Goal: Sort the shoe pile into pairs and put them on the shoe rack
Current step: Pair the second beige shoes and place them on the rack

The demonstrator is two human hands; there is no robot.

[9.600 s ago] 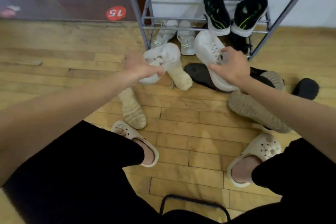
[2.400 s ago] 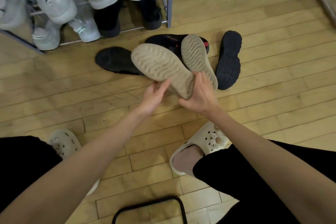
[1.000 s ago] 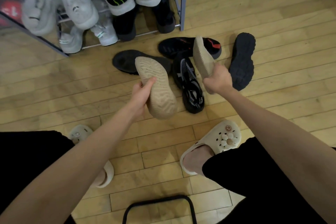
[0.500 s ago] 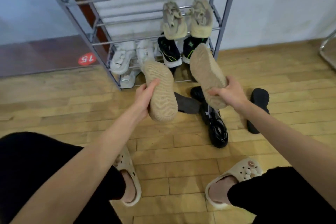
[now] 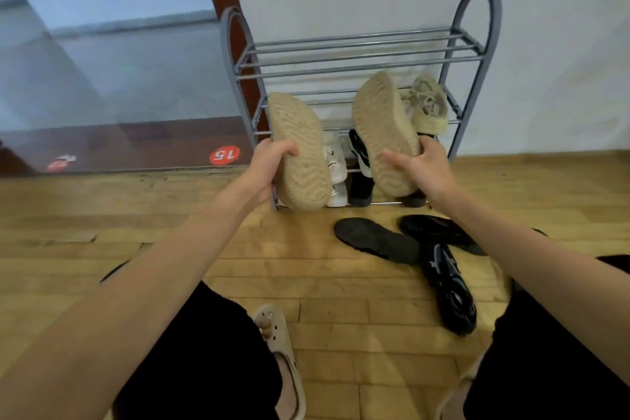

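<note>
Both hands loaded: left hand [image 5: 269, 164] grips one tan shoe [image 5: 300, 150], right hand [image 5: 422, 169] grips its mate [image 5: 385, 133], soles toward me, raised before the shoe rack [image 5: 354, 51] for shelving as a pair.

Left hand [image 5: 269, 164] grips beige shoe [image 5: 300, 150], right hand [image 5: 422, 167] its mate [image 5: 385, 133], soles up, before shoe rack [image 5: 358, 51]

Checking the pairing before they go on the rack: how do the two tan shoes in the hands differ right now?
The left shoe is gripped in the left hand and sits lower, its toe tilted left. The right shoe, gripped in the right hand, is raised higher, overlapping the rack. The right one also looks a bit longer, perhaps only from the angle. Both show the same tan wavy sole facing the camera, so they look like a pair.
</note>
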